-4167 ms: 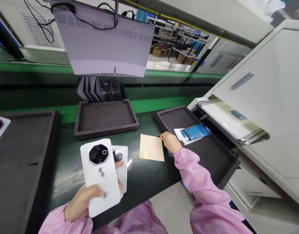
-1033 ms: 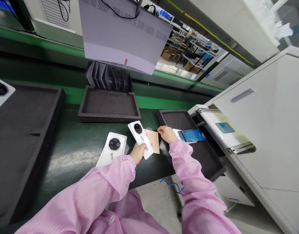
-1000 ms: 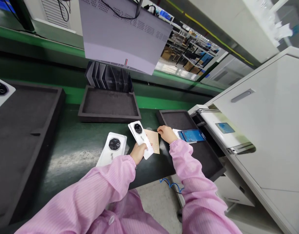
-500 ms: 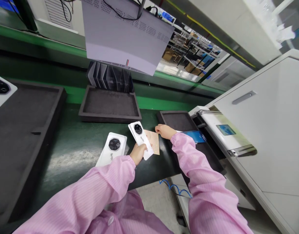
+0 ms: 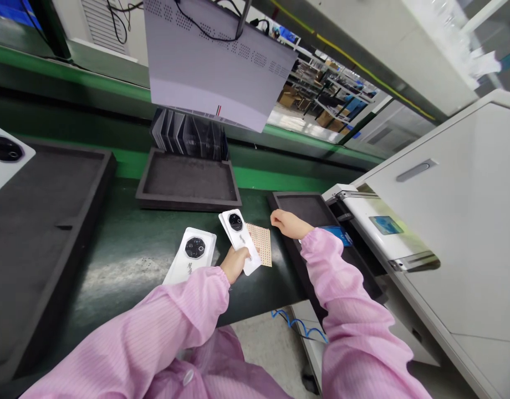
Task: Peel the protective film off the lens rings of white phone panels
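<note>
Head view: at the far left we find a white phone (image 5: pixel 8 158) at the left foam tray (image 5: pixel 86 183), cut off by the frame. That tray covers the left end of the counter (image 5: pixel 126 249). Next we record a loose white phone back (image 5: pixel 186 257) on the counter, camera end away from the person, its lower end hidden by the left sleeve (image 5: pixel 184 307). Beyond it, along the counter's far edge, stands the middle foam tray (image 5: pixel 190 174), with a row of dark panels (image 5: pixel 188 133) behind.

We note the left hand (image 5: pixel 235 263) closed on the lower end of a held phone back (image 5: pixel 241 239); a second edge shows beneath it. Its long axis tilts up-left, with the camera end near the middle tray's near right corner.

Governing relation: the sticker sheet (image 5: pixel 263 244) lies between the hands, its left part covered from view by the held phone back. The left hand is on its left; the right hand (image 5: pixel 290 223) is just beyond its far right corner, apart from it. The right fingers are curled in; whether they pinch anything small, we cannot tell.

A strip of counter runs from the sheet to its near edge. Rightmost, the right foam tray (image 5: pixel 305 208) bears a blue piece (image 5: pixel 340 234), partly hidden by the right sleeve (image 5: pixel 342 288).
</note>
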The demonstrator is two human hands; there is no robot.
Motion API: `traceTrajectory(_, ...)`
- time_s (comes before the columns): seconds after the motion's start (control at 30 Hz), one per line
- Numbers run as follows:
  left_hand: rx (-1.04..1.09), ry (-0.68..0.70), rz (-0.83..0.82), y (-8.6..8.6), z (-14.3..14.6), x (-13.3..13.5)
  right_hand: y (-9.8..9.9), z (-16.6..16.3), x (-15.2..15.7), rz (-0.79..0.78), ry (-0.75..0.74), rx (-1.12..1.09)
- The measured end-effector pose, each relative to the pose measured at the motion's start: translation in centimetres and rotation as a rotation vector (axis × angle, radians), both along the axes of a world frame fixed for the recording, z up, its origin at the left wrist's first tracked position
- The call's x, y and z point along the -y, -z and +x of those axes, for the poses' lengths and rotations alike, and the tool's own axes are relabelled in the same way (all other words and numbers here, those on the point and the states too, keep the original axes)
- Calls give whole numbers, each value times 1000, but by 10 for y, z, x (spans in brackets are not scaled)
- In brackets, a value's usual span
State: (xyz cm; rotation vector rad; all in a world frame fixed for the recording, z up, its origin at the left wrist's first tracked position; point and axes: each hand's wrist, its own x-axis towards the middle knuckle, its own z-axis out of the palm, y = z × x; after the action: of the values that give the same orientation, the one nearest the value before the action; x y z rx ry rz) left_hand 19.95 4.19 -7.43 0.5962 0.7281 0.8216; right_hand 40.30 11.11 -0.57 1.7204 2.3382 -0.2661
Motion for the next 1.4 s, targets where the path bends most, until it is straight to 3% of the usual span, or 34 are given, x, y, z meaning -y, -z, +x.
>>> traceTrajectory(0.1,-8,15,3,-3,-1,1,-1,5,5,64,3,-32)
traceTrajectory(0.37,-36,16,40,-6,-2,1,30,3,3,26,-17,14)
traceTrajectory(0.9,-30,11,32,-2,1,0,31,1,-4,-38,-59,63)
traceTrajectory(1.07,-13,10,15,-5,0,0,22,1,0,-7,-19,-30)
traceTrajectory(1.3,-11,5,34,-9,-2,0,-14,7,17,138,46,-199)
traceTrajectory(1.4,-14,4,48,-11,-3,1,-12,10,18,149,69,-195)
